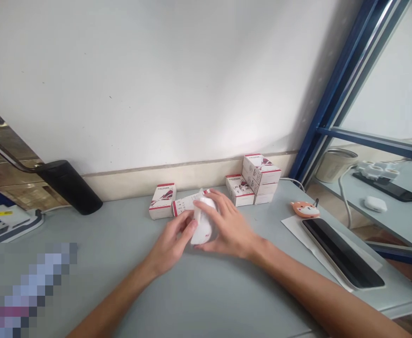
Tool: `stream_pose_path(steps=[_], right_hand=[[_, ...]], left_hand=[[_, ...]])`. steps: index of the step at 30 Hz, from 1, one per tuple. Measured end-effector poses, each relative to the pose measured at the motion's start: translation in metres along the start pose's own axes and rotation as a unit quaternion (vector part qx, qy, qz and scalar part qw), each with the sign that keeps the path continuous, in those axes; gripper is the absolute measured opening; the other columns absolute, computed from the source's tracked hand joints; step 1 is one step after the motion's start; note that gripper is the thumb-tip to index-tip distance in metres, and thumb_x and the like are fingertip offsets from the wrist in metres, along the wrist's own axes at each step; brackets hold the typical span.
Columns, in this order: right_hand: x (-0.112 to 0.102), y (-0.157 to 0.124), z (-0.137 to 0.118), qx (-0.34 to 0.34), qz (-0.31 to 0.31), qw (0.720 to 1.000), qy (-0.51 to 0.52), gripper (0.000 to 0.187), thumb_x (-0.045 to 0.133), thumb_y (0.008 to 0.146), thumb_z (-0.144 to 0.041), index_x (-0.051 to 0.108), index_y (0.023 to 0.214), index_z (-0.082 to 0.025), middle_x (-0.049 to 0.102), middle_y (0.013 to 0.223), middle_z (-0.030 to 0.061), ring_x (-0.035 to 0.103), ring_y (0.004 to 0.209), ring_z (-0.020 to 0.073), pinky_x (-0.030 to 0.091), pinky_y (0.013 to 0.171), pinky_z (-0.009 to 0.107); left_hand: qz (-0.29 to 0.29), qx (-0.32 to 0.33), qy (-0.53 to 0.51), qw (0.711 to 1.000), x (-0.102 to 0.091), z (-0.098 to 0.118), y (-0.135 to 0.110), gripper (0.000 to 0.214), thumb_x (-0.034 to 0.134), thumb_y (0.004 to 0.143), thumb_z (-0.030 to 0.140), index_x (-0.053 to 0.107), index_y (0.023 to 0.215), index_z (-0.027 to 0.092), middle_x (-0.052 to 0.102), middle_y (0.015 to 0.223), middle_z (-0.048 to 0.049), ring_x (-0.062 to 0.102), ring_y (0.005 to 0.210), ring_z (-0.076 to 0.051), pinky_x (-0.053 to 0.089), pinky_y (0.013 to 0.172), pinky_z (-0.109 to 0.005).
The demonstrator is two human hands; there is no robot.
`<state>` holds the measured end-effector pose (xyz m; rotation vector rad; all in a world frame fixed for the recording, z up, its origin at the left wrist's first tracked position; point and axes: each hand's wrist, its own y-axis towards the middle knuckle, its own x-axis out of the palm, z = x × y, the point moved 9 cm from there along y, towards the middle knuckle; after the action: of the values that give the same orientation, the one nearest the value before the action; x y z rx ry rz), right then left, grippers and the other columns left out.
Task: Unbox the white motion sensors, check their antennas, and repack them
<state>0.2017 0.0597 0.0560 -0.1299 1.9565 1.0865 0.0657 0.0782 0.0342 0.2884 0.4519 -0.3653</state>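
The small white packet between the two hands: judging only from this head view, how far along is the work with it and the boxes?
Done: a stack of boxes stands by the wall. In hand: the left hand and right hand together grip a white packet above the table. Left: one box stands alone and another box lies on its side behind the hands; whether they are filled cannot be told.

- A pale grey surface (pixel 128 244) runs along a white wall.
- Small red-and-white boxes (pixel 162 200) lie near the wall, with a stack (pixel 258 180) further right.
- A dark phone (pixel 343 253) rests on white paper (pixel 295 226).
- A black cylinder (pixel 70 185) lies at far left.
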Motion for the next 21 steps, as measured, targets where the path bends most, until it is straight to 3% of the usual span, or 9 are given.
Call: stream_pose_path(steps=[2,4,8,12,15,18,21], right_hand=[[-0.01,0.001,0.012,0.035,0.038,0.999,-0.016,0.098,0.087,0.077,-0.052,0.036,0.158,-0.029,0.046,0.153,0.0192,0.037,0.153,0.0415,0.043,0.12,0.062],[-0.02,0.0,0.027,0.089,0.082,0.992,-0.029,0.098,0.086,0.078,-0.052,0.034,0.158,-0.031,0.044,0.153,0.0186,0.039,0.151,0.0407,0.045,0.118,0.062],[-0.037,-0.005,0.054,0.192,0.151,0.969,-0.032,0.095,0.086,0.077,-0.051,0.035,0.154,-0.032,0.043,0.151,0.0177,0.044,0.145,0.0388,0.049,0.112,0.062],[-0.046,-0.009,0.068,0.253,0.186,0.949,-0.025,0.086,0.085,0.076,-0.051,0.04,0.146,-0.028,0.045,0.147,0.0166,0.044,0.142,0.0363,0.047,0.114,0.059],[-0.044,-0.011,0.074,0.281,0.177,0.943,-0.012,0.085,0.084,0.074,-0.052,0.04,0.142,-0.026,0.048,0.145,0.0166,0.045,0.14,0.036,0.047,0.113,0.057],[-0.038,-0.012,0.076,0.299,0.161,0.941,-0.005,0.085,0.083,0.072,-0.056,0.04,0.137,-0.024,0.051,0.138,0.017,0.048,0.135,0.0375,0.047,0.11,0.058],[-0.032,-0.015,0.077,0.327,0.141,0.934,-0.002,0.083,0.083,0.069,-0.057,0.041,0.131,-0.023,0.053,0.132,0.0164,0.05,0.131,0.0389,0.047,0.107,0.059]], left_hand=[[0.038,0.07,0.144,0.986,-0.009,0.007,0.001,0.041,0.047,0.106,0.046,0.061,0.139,0.025,0.071,0.12,-0.0087,0.066,0.111,-0.027,0.052,0.101,-0.045],[0.067,0.12,0.282,0.949,-0.012,0.004,0.002,0.041,0.048,0.106,0.042,0.059,0.143,0.028,0.066,0.137,-0.01,0.059,0.129,-0.031,0.044,0.114,-0.052],[0.063,0.11,0.439,0.889,-0.011,-0.027,0.007,0.053,0.051,0.105,0.045,0.048,0.156,0.031,0.042,0.166,-0.0143,0.035,0.155,-0.04,0.037,0.118,-0.065],[0.037,0.129,0.468,0.873,-0.006,-0.029,0.005,0.036,0.052,0.103,0.038,0.06,0.134,0.023,0.044,0.164,-0.0161,0.033,0.156,-0.04,0.032,0.121,-0.066],[0.011,0.138,0.447,0.884,-0.001,-0.016,0.001,0.023,0.058,0.097,0.036,0.062,0.116,0.024,0.06,0.143,-0.012,0.055,0.132,-0.035,0.042,0.114,-0.059],[0.034,0.115,0.431,0.894,-0.003,-0.007,0.001,0.041,0.066,0.092,0.039,0.058,0.13,0.026,0.062,0.121,-0.0094,0.061,0.111,-0.031,0.053,0.097,-0.05],[0.099,0.116,0.436,0.887,-0.008,0.0,0.0,0.062,0.07,0.09,0.039,0.048,0.148,0.03,0.057,0.12,-0.0096,0.061,0.108,-0.03,0.054,0.093,-0.046]])
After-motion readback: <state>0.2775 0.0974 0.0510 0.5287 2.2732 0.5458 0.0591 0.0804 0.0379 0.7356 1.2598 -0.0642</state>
